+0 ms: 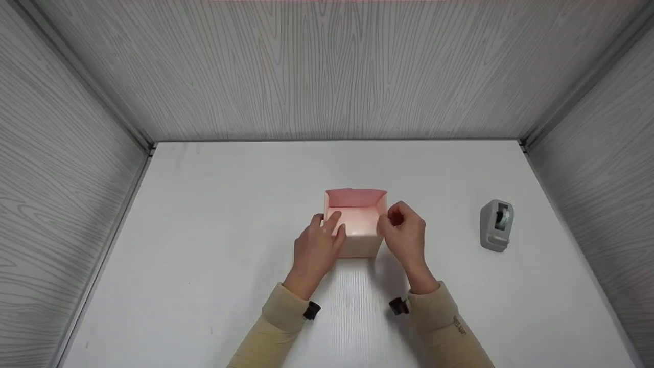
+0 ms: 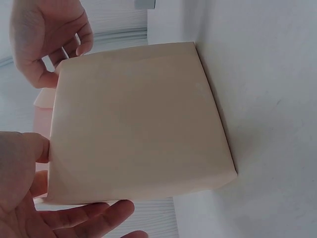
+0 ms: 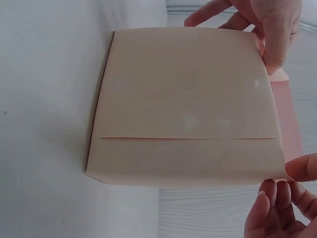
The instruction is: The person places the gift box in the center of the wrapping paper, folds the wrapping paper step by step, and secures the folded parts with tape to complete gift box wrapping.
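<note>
A pale pink folded-paper box stands on the table with its open top up, its darker pink inner back wall showing in the head view. My left hand grips its left wall at the rim, some fingers outside and others over the edge. At the right side of the rim, my right hand pinches the near corner between thumb and fingers. The right wrist view shows a paper seam running across one face of the box, with my right fingertips at its upper corner. Another face is smooth.
A grey tape dispenser with a roll in it stands to the right on the white table. Wood-grain panels rise behind and on both sides of the table.
</note>
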The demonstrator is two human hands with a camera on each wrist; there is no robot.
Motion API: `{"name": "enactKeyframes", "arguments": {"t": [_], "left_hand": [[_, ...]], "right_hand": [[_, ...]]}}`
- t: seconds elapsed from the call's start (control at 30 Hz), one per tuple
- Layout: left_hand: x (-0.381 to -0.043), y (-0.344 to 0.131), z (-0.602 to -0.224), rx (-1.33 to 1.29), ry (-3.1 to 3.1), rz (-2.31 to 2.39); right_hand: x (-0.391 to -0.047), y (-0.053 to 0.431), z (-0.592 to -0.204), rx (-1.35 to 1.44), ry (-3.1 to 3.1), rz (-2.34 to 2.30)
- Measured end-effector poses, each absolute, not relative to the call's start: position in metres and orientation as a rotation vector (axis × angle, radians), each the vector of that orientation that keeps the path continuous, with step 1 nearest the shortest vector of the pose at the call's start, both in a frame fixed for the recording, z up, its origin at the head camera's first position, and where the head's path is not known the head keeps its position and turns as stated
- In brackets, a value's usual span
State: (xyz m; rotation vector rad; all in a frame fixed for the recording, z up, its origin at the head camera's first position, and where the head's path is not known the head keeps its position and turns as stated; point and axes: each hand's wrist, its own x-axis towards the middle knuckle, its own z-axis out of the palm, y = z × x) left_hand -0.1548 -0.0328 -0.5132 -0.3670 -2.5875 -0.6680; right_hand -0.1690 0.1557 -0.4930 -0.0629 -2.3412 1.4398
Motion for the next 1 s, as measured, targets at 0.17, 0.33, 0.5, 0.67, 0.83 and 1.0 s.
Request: {"name": "enactKeyframes", "arguments": {"t": [0.17, 0.33, 0.5, 0.67, 0.83, 1.0], "left_hand": [[-0.155, -0.033, -0.512, -0.368, -2.608, -0.678], [-0.155, -0.034, -0.513, -0.377, -2.611, -0.676], [-0.156, -0.035, -0.514, -0.382, -2.611, -0.671], [-0.156, -0.035, -0.513, -0.372, -2.628, -0.676], [-0.155, -0.034, -0.513, -0.362, -2.638, -0.663], [-0.155, -0.034, -0.513, -0.362, -2.632, -0.640]], "right_hand": [[-0.173, 0.157, -0.490, -0.072, -2.353, 1.424], [-0.178, 0.158, -0.489, -0.040, -2.350, 1.405], [-0.182, 0.159, -0.488, 0.019, -2.347, 1.370], [-0.184, 0.159, -0.484, 0.031, -2.360, 1.356], [-0.185, 0.159, -0.482, 0.031, -2.396, 1.323], [-0.188, 0.160, -0.481, 0.065, -2.399, 1.272]]}}
